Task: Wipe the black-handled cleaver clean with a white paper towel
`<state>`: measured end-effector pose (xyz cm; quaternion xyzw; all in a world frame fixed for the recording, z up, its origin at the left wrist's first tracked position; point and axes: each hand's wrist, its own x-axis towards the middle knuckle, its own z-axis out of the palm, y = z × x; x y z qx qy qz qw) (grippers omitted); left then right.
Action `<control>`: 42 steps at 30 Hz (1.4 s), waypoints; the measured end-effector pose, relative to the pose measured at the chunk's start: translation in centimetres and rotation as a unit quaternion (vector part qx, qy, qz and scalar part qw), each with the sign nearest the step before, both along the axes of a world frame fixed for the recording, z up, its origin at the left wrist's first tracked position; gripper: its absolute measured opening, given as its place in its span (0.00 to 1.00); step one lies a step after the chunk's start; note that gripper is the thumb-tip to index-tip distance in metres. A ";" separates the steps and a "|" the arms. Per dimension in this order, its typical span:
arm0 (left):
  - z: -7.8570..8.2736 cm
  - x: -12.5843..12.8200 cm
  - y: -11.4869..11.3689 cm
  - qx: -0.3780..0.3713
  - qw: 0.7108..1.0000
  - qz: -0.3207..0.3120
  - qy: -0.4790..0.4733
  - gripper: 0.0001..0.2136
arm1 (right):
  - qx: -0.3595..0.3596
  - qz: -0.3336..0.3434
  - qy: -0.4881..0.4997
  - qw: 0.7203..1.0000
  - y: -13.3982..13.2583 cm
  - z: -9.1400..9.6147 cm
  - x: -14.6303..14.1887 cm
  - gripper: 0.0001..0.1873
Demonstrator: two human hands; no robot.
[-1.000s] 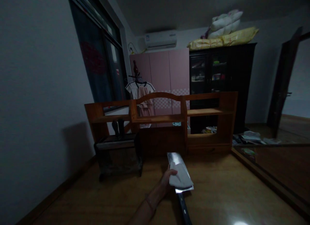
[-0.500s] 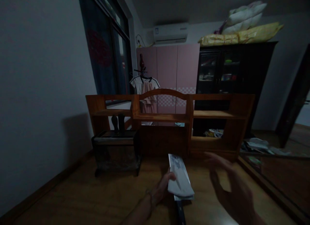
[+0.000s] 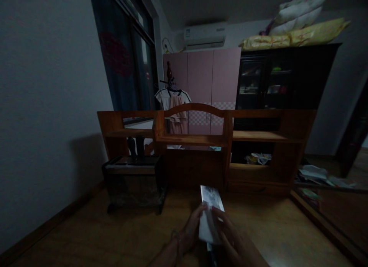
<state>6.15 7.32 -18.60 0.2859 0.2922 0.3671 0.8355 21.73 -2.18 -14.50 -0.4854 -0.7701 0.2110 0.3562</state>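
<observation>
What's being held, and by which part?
A cleaver, by its blade, in the left hand through white cloth or tissue; the right hand touches it too.

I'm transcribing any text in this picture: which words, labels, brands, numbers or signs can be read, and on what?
None is readable.
Air conditioner: label on its left end, too small to read.
Yellow bag: reddish marks, too blurred to read.
Cleaver: no legible lettering.
Red figure at the window: too dark to make out.
</observation>
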 end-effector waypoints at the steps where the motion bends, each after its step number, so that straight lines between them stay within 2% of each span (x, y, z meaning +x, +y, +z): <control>1: 0.3 0.0 -0.1 -0.004 1.000 -0.010 -0.014 0.19 | -0.004 0.013 -0.027 1.000 0.0 0.2 -0.1 0.28; 6: 1.3 -0.1 -0.5 0.023 0.993 -0.066 -0.095 0.27 | -0.037 0.034 -0.144 0.988 0.1 0.7 -0.7 0.28; 8: 1.4 -0.2 -0.6 0.049 0.990 -0.070 -0.113 0.27 | -0.032 0.020 -0.161 0.986 0.1 0.5 -0.7 0.30; 12: 1.9 -0.3 -0.8 0.107 0.986 -0.038 -0.122 0.24 | -0.021 -0.013 -0.187 0.982 0.5 -0.4 -0.3 0.33; 17: 2.4 -0.4 -0.8 0.099 0.983 -0.078 -0.132 0.27 | 0.013 -0.028 -0.218 0.975 0.9 -0.7 0.1 0.32; 22: 0.9 -0.4 0.1 0.074 0.984 -0.078 -0.144 0.31 | -0.008 0.041 -0.209 0.977 0.2 0.4 -0.6 0.32; 26: -0.2 -0.5 0.5 0.042 0.989 -0.093 -0.109 0.36 | -0.040 0.091 -0.190 0.977 -0.5 1.4 -1.0 0.32; 28: -0.1 -0.6 0.4 0.040 0.990 -0.097 -0.093 0.38 | -0.051 0.116 -0.186 0.974 -0.8 2.0 -0.9 0.30; 32: 1.3 -0.5 -0.1 0.064 0.989 -0.083 -0.106 0.36 | -0.042 0.134 -0.194 0.971 -1.1 3.2 -0.1 0.28; 36: 2.5 -0.2 -0.5 0.074 0.987 -0.078 -0.121 0.32 | -0.025 0.102 -0.204 0.973 -0.6 3.2 1.1 0.27; 42: 2.9 0.0 -0.9 0.096 0.984 -0.084 -0.127 0.30 | 0.039 -0.044 -0.194 0.979 1.3 0.3 2.6 0.28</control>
